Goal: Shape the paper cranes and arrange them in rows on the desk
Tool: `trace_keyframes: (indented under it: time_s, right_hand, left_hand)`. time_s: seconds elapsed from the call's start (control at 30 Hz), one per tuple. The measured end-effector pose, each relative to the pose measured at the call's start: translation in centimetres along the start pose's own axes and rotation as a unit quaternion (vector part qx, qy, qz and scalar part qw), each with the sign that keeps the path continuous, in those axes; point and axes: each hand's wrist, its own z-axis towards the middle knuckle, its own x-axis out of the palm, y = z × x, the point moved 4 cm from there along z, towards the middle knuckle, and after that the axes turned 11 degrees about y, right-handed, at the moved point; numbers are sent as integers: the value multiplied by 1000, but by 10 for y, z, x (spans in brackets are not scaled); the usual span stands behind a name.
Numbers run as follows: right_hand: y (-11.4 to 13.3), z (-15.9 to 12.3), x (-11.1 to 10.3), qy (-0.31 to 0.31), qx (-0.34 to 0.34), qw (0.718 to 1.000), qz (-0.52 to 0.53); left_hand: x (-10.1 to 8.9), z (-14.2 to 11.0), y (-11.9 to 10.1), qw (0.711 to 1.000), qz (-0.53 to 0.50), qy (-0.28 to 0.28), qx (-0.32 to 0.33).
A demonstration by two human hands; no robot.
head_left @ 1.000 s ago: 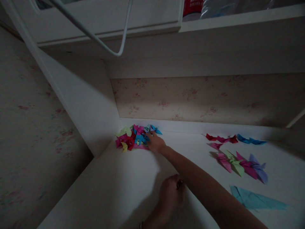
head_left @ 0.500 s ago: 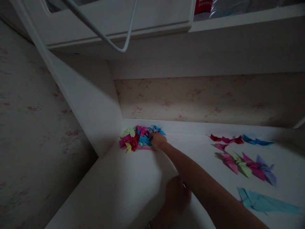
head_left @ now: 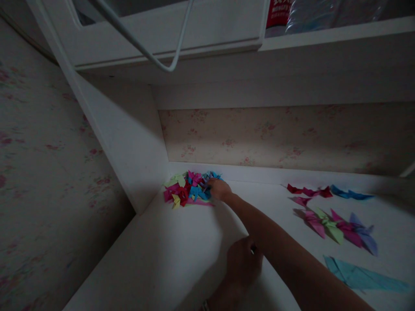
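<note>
- The pile of folded paper pieces (head_left: 184, 192) is lying at the far left corner of the white surface (head_left: 145, 259), showing pink, red, blue, yellow and pale green.
- The right hand (head_left: 219, 190) is touching the right side of this pile; its fingertips are being hidden among the pieces, so whether they are gripping one cannot be told.
- The left hand (head_left: 243, 261) is curling into a loose fist nearer the wearer, below the right forearm (head_left: 275, 242); whether it is holding anything cannot be told. A band (head_left: 205, 306) is encircling its wrist.
- To the right, well apart from the pile, red and pink folded pieces (head_left: 309, 191) and blue folded pieces (head_left: 352, 194) are forming a row near the back edge.
- A small pink piece (head_left: 302, 201) is lying just in front of that row.
- Nearer the wearer, a pink, green and purple cluster (head_left: 348, 231) is resting on the surface, with a flat teal paper (head_left: 366, 275) lying in front.
- Behind, floral wallpaper (head_left: 259, 134) is covering the wall.
- Overhead, a white bent rod or cable (head_left: 142, 49) is hanging; a red package (head_left: 278, 14) and clear plastic (head_left: 311, 15) are occupying the shelf (head_left: 324, 39).
</note>
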Motion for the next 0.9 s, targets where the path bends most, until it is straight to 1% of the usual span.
trace_keyframes:
  time_s: [0.1,0.23,0.33,0.43,0.5,0.53,0.63,0.67,0.7,0.73,0.8,0.9]
  right_hand:
    - [-4,-2,-10,-58,-9,997,50]
    - [-14,-13,-24,-139,-14,982,126]
    - [-25,-37,-31,-191,-10,963,187]
    - [-35,-78,-29,-222,-9,945,240]
    - [-41,-113,-22,-234,-9,930,282]
    - [-44,-132,-17,-240,-9,918,315]
    - [-54,-189,7,-246,-13,833,496]
    - [-55,-206,16,-245,-8,811,532]
    - [-57,-222,24,-244,-1,797,553]
    - [-57,-236,32,-243,9,789,564]
    - [-59,-258,45,-243,26,784,570]
    - [-60,-272,56,-244,28,789,563]
  left_hand:
    - [0,2,1,1000,-3,-4,5]
    - [2,4,4,998,-66,1,14]
    - [0,4,5,993,-115,-9,14]
    - [-5,3,4,985,-163,-34,38]
    - [-7,3,5,976,-209,-45,35]
    - [-8,3,6,970,-237,-47,26]
    - [-8,2,9,950,-309,-47,2]
    - [-8,1,8,947,-319,-45,4]
    - [-8,1,6,947,-318,-40,11]
    - [-8,-1,3,950,-311,-31,23]
    - [-6,-3,-2,956,-289,-4,49]
    - [-3,-5,-6,961,-263,33,72]
